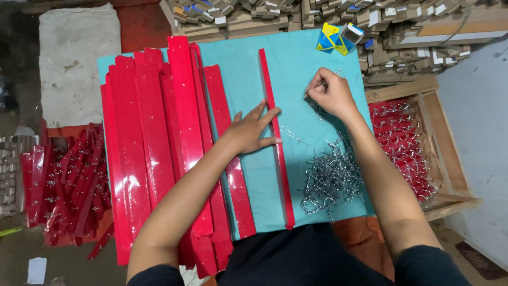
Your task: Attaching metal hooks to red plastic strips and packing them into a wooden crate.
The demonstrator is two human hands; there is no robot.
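A: What's furthest left of the flat left hand [253,132]?
B: The stack of red strips [159,143]; the hand lies open, fingers spread, pinning the single red strip [275,139] to the teal cloth [296,58], seemingly to steady it.
A: And right of it?
B: The right hand [330,94] pinches closed on a wire hook [313,91]; the hook pile [330,177] lies below its wrist.

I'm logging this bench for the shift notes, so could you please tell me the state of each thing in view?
left hand: flat, fingers spread, pressing the single red strip
right hand: pinching a wire hook
single red strip: lying alone on the teal cloth
red strip stack: piled, overlapping
wire hooks: loose tangled heap
wooden crate: holds strips with hooks
small box: open
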